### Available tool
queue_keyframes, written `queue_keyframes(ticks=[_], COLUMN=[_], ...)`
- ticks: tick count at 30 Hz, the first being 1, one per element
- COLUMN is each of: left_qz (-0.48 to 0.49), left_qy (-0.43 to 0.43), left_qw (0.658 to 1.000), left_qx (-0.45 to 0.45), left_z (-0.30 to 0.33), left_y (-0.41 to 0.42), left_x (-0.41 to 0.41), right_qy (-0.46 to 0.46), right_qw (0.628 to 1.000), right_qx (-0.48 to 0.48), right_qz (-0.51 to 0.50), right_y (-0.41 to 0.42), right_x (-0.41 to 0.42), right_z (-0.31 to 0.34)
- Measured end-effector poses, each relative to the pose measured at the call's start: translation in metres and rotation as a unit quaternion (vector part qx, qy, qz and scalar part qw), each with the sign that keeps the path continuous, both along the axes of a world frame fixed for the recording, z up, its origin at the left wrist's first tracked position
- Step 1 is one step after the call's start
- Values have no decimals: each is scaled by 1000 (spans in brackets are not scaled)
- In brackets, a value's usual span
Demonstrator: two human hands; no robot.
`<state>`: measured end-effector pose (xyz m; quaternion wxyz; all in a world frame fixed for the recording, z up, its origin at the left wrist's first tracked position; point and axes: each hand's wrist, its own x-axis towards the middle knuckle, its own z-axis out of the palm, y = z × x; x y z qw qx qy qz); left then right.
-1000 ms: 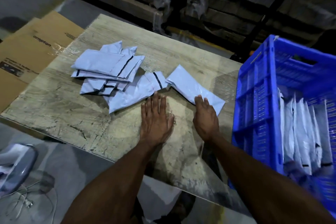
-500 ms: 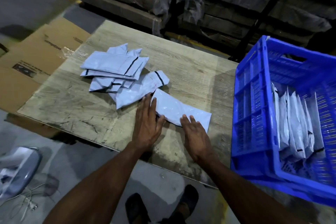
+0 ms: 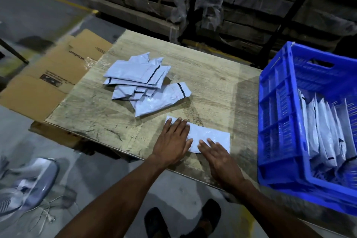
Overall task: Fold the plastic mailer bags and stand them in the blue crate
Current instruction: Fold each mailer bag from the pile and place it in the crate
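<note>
Near front edge of table (image 3: 212, 83): one mailer (image 3: 210, 137) lies flat, left hand (image 3: 173, 137) and right hand (image 3: 218, 156) pressing it, fingers straight, slightly spread. Step likely flattening before fold. Next: fold, stand in blue crate (image 3: 278, 121) beside upright folded bags (image 3: 324, 133). Pile (image 3: 143, 81) waits.

"How many hands do you see?"

"Two. A left hand (image 3: 172, 141) and a right hand (image 3: 219, 157), and both lie flat on one bag (image 3: 209, 137)."

"How many bags are in the pile (image 3: 143, 83)?"

"They lie on top of each other, so I cannot count for sure. About five or six."

"And in the crate?"

"There is one blue crate (image 3: 278, 131). The standing bags (image 3: 326, 135) in it are packed close, maybe six."

"What else?"

"One table (image 3: 212, 83), one flat cardboard box (image 3: 54, 75), and two shoes (image 3: 183, 220) down below."
</note>
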<state>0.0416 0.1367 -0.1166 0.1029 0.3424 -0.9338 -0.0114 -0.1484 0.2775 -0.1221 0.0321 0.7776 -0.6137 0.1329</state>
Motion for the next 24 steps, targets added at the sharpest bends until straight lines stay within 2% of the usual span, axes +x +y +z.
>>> queue_keyframes(ticks=[4,6,9,12,24], left_qz=[22,20,15,27,30], left_qy=[-13,-10,-22,-30,-12], left_qw=[1000,1000,1000,998,998], left_qx=[12,7,16,38,46], left_z=[-6,-7,-11,-17,-22], left_y=[6,5,-1,-1,6], left_x=[-6,-8,-10,-9,-2], right_qy=[-108,-131,-54,8,11], right_qw=[990,983,983,979,979], right_qx=[-24,-3,74,87,78], right_qz=[-83,-127,-161,-185,-186], right_y=[-11,-24,-46,-54,-46], right_x=[14,23,31,33,34], right_z=[9,8,2,-6,-16])
